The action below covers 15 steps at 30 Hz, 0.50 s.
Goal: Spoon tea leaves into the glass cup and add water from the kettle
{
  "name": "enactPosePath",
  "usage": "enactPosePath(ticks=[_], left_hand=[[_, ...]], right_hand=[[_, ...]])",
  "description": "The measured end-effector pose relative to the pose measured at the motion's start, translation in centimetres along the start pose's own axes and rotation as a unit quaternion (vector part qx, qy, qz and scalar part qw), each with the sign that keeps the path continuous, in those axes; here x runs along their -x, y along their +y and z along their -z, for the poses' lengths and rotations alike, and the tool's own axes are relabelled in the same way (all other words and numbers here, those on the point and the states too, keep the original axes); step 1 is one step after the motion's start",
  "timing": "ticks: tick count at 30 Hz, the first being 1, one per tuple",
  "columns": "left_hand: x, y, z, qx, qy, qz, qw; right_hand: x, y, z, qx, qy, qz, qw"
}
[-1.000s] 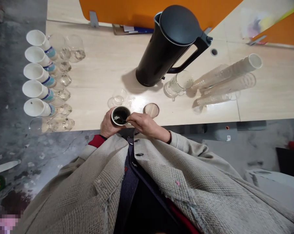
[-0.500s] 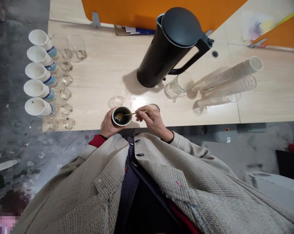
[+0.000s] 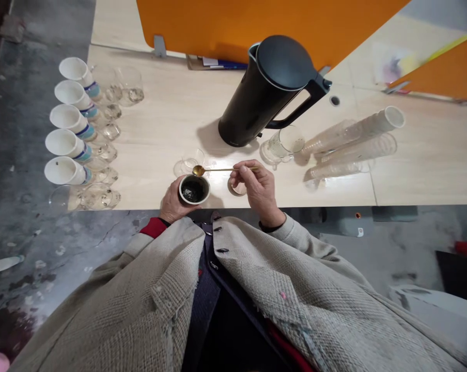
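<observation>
Head view: on the wearer's side of the kettle [image 3: 252,98], and to the left of its base, the left hand [image 3: 172,202] grasps a jar [image 3: 195,203], curled around its side with the mouth facing up and dark contents showing inside. Straight out from the kettle's base towards the wearer, the right hand [image 3: 260,194] pinches the end of a long-handled gold spoon [image 3: 220,170] between thumb and fingers. The spoon lies nearly level, its bowl pointing away from the kettle's handle side and sitting, as seen from above, between the jar's far rim and a small clear cup [image 3: 193,160]; whether the bowl carries anything, and how high it hangs, I cannot tell. The step in hand appears to be handling the spoon just clear of the jar. Done well, it calls for a level bowl and slow wrist turns, since so far-back a pinch would probably magnify any tremble; a grip further down the handle should steady it. A firm left hand and an upright jar would help against spills. Care is due below the right hand too, where a wooden disc [image 3: 239,187], partly hidden, lies in front of the kettle, and around the light-looking clear cup, which a careless knuckle or spoon tip could nudge.
</observation>
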State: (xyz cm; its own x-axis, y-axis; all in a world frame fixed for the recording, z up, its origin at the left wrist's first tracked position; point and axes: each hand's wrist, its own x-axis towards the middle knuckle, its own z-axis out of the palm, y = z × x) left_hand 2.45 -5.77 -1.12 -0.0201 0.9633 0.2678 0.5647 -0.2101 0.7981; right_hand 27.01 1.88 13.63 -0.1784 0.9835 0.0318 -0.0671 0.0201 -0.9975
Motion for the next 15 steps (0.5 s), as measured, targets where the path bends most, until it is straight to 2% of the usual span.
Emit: enactPosePath(ticks=[3, 6, 9, 12, 15], left_hand=[[0.1, -0.1, 0.0, 0.004, 0.006, -0.01, 1.0], [0.1, -0.2, 0.0, 0.005, 0.003, -0.004, 1.0], [0.2, -0.2, 0.0, 0.009, -0.001, 0.006, 1.0], [0.2, -0.2, -0.1, 0.015, 0.007, 0.007, 1.0], [0.3, -0.2, -0.2, 0.012, 0.01, 0.003, 1.0]], right_hand=[[-0.4, -1.3, 0.0, 0.023, 0.029, 0.074, 0.997], [-0.6, -1.1, -0.6, 0.082, 0.044, 0.147, 0.985], [-1.2, 1.0, -1.6, 0.207, -0.034, 0.182, 0.961], [-2.4, 3.5, -2.4, 0.306, -0.12, 0.179, 0.927], [-3.1, 4.4, -2.4, 0.317, -0.114, 0.195, 0.921]])
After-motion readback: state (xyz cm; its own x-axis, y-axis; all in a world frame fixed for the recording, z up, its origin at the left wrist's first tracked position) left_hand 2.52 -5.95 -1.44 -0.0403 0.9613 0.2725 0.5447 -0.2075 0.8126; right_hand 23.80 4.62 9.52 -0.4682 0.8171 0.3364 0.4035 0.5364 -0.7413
